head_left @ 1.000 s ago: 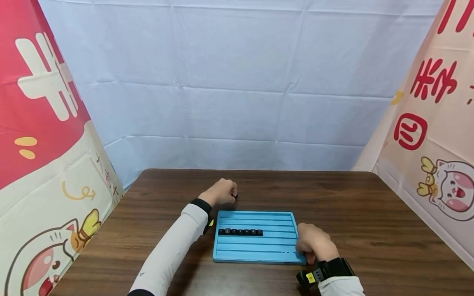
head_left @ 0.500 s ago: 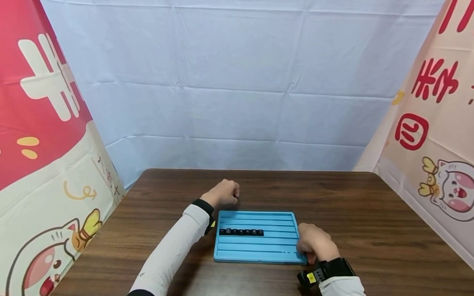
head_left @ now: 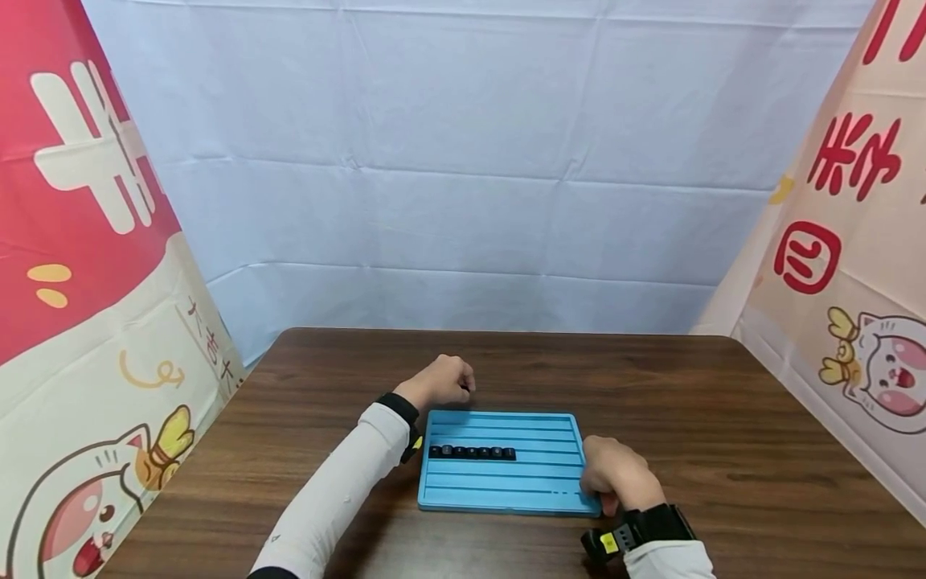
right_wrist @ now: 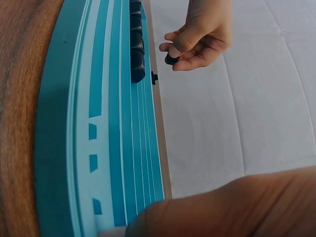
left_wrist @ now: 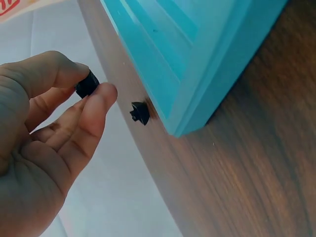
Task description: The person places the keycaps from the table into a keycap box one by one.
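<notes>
My left hand [head_left: 443, 380] is past the far left edge of a light blue ridged tray [head_left: 506, 482]. In the left wrist view its thumb and fingertips pinch a small black keycap [left_wrist: 87, 85], raised off the table. A second keycap [left_wrist: 140, 113] lies on the wood close to a tray corner, its stem showing; the head view hides it. Several black keycaps [head_left: 473, 453] form a row along one groove, from the tray's left side to past its middle. My right hand [head_left: 620, 473] grips the tray's right rim near the front corner, fingers curled.
The tray stands on a dark wooden table [head_left: 347, 498]. Behind the table hangs a pale cloth [head_left: 463, 201]. Printed cloths flank it, a red and white one [head_left: 108, 281] at left and a cream one [head_left: 810, 338] at right.
My left hand has shifted slightly right and nearer, and its keycap has turned mostly out of the head view. The right hand, tray and keycap row keep their places.
</notes>
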A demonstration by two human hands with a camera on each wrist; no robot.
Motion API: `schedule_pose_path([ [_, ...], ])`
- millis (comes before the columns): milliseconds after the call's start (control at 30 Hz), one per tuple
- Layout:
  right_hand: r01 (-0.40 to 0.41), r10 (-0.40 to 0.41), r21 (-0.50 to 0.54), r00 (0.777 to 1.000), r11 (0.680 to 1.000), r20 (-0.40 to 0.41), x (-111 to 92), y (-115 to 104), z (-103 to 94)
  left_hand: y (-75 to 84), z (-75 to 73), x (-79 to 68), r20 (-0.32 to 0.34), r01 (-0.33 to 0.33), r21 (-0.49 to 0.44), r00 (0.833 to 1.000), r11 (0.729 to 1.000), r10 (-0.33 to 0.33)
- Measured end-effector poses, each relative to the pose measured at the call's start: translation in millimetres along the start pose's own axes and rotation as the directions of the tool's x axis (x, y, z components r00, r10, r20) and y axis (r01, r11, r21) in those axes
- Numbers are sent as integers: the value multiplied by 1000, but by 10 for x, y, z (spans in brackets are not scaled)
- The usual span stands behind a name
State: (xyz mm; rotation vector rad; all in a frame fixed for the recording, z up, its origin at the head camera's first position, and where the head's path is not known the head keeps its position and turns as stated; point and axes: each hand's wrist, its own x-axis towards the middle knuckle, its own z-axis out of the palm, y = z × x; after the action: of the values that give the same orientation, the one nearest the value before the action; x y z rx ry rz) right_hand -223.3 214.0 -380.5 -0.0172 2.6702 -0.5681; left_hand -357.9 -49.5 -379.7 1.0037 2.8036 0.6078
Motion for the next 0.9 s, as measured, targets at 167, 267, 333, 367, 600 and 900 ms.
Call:
schedule_pose_path([
  [167,-6,6,3,1000,1000,10,20,4,2,22,36,5,16,-34,-41,999,999,35],
  [267,-9,9,0,1000,1000,9,32,8,8,46,61,6,22,-50,-33,998,998,51],
  [333,-9,9,-3,1000,1000,9,36,9,9,64,77,6,19,-59,-25,998,998,59],
  [367,-8,8,-3,1000,1000,10,38,8,9,71,85,8,17,-61,-22,998,998,61],
  [600,-3,3,-12,1000,1000,9,31,2,1,132,124,-2,32,-38,-48,999,998,40],
  [900,0,0,-20,1000,1000,12,25,0,9,141,142,-11,66,-36,-114,997,993,44],
])
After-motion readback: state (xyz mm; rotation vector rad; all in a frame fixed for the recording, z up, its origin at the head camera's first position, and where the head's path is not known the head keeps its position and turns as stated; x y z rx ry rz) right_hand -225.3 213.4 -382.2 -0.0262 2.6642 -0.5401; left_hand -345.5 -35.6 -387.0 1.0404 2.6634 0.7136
